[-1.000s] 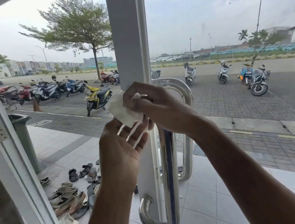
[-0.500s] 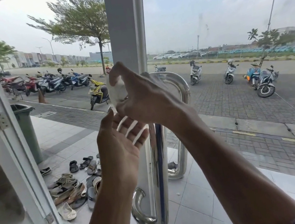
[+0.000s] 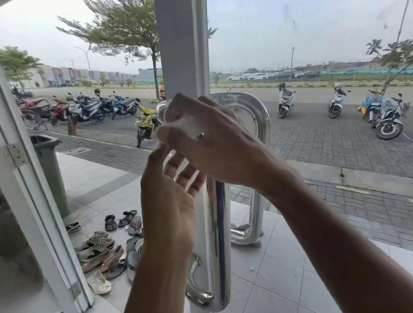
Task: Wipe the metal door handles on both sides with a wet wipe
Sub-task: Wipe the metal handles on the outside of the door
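Pinching the wet wipe (image 3: 190, 128), the right hand (image 3: 214, 142) has risen to the near door handle's (image 3: 217, 234) top bend; left hand (image 3: 169, 204), fingers spread, stays below; wiping barely begun

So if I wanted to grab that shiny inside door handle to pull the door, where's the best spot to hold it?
Take the inner handle on its long straight upright bar, below the hands, coming from the room side. That bar stands clear of the white door frame, so fingers can curl behind it. The top bend is taken: the right hand holds the wet wipe there.
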A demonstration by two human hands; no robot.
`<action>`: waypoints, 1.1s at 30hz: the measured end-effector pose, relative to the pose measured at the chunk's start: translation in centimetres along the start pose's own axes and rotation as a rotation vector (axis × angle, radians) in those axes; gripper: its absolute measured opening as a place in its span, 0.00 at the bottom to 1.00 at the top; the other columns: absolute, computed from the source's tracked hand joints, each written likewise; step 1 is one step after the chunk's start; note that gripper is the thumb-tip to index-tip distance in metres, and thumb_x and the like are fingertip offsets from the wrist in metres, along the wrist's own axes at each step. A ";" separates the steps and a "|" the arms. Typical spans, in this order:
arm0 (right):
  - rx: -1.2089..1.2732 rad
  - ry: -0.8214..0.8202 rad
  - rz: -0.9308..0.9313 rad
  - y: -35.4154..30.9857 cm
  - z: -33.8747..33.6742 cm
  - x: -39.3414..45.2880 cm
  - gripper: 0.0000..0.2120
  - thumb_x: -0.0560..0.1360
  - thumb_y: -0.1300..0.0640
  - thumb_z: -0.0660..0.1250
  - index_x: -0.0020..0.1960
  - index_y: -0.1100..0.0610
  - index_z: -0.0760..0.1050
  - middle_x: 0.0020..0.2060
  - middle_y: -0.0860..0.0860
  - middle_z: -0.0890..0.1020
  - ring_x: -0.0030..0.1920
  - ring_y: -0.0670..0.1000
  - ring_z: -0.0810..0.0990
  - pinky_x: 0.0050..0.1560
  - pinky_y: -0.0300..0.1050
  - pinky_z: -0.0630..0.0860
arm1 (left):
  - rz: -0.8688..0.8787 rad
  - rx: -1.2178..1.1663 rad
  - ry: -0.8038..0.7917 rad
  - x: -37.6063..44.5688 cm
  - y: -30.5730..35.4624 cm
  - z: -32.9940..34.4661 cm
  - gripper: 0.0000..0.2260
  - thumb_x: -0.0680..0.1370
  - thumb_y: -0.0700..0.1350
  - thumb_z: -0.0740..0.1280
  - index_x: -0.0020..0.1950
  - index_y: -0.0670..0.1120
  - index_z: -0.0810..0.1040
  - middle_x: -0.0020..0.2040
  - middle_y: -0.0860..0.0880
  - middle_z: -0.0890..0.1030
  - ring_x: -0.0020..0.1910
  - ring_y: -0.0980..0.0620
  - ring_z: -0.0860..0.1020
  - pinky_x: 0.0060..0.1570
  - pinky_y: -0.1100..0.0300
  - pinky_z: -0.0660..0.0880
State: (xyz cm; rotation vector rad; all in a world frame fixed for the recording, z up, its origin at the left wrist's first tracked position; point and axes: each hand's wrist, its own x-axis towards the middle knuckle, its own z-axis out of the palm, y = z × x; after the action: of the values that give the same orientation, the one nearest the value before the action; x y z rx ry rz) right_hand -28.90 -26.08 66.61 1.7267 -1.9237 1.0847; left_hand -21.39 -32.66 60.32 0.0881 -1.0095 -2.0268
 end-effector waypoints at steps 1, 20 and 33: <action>-0.041 -0.003 0.001 -0.1 0.0 0.2 0.09 0.80 0.41 0.58 0.52 0.45 0.70 0.52 0.46 0.77 0.49 0.45 0.76 0.46 0.49 0.78 | 0.000 0.005 0.000 -0.1 -0.1 0.2 0.11 0.80 0.49 0.62 0.58 0.50 0.80 0.58 0.46 0.84 0.56 0.49 0.83 0.54 0.52 0.76; -0.017 0.164 -0.001 0.2 1.3 -0.8 0.15 0.80 0.57 0.63 0.65 0.56 0.64 0.55 0.56 0.81 0.35 0.54 0.81 0.34 0.56 0.81 | 0.018 -0.022 0.074 -0.5 -1.0 0.1 0.07 0.81 0.45 0.62 0.47 0.52 0.80 0.44 0.51 0.84 0.45 0.52 0.81 0.50 0.55 0.75; 0.463 0.384 0.248 0.4 3.6 -4.8 0.20 0.77 0.55 0.69 0.64 0.47 0.64 0.42 0.41 0.77 0.35 0.48 0.83 0.31 0.51 0.82 | 0.213 0.344 0.079 -2.3 -1.0 -1.1 0.09 0.75 0.53 0.66 0.53 0.56 0.82 0.46 0.54 0.86 0.45 0.55 0.83 0.44 0.58 0.76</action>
State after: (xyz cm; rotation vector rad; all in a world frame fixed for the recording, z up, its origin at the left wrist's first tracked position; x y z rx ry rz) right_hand -27.49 -25.36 60.83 1.3563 -1.7605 1.9189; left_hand -20.11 -31.43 58.24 0.2309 -1.2533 -1.6322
